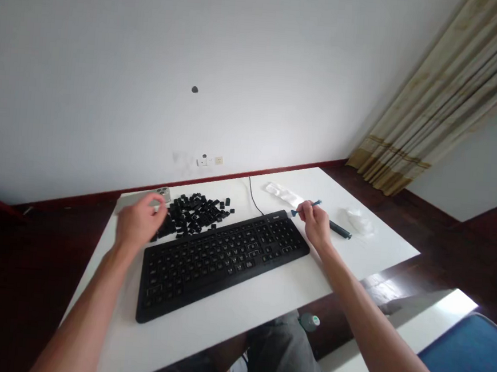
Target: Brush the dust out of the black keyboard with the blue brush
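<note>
Gripping a thin blue tool (306, 208) between pinched fingertips, my right hand (316, 224) hovers just past the far right corner of the black keyboard (221, 258); its tip is too small to make out. My left hand (137, 223), fingers loosely curled and holding nothing I can see, partly hides a heap of loose black keycaps (197, 212) and a phone (162, 193) on the white table (265, 302)

On a white table (266, 293), the right hand (316, 224) grips a blue tool (309, 207) beside the black keyboard (221, 258), while the left hand (137, 223) hovers near loose keycaps (197, 210).
</note>
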Available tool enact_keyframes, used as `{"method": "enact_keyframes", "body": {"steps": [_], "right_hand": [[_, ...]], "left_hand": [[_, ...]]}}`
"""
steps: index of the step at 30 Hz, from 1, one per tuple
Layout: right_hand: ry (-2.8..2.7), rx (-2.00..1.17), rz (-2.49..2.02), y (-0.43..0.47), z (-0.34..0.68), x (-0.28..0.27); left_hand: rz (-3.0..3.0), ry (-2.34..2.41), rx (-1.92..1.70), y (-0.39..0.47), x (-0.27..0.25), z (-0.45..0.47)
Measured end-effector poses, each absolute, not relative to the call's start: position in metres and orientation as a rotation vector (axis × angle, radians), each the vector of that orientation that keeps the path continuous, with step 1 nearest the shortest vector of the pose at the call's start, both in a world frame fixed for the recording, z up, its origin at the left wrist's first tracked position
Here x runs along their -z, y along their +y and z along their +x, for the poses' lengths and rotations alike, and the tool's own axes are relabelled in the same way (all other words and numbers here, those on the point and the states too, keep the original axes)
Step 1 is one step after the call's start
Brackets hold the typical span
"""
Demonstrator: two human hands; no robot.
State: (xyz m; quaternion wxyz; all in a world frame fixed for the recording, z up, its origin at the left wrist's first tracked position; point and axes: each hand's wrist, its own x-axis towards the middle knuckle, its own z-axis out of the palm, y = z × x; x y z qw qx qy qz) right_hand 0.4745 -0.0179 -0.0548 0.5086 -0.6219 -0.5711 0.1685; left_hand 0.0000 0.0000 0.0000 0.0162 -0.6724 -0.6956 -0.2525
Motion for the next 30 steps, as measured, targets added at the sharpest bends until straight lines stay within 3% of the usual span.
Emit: {"method": "enact_keyframes", "body": {"steps": [3,7,23,30], "right_hand": [[-1.355,-0.363,-1.484,-0.017,0.474,0.054],[-1.434,-0.445,-1.486,-0.015,0.473,0.056],[-1.378,-0.515,-1.454,-0.017,0.478,0.051],[-1.431,-0.543,-1.461,-0.11,0.468,0.043]], "left_hand": [[-2.652,-1.866,0.621,-0.013,0.004,0.056],[-2.893,-1.643,0.509,-0.025,0.018,0.091],[-2.88,-1.717,0.479,-0.023,0.01,0.076],[-2.896,-1.743,0.438,-0.021,0.014,0.076]]}}
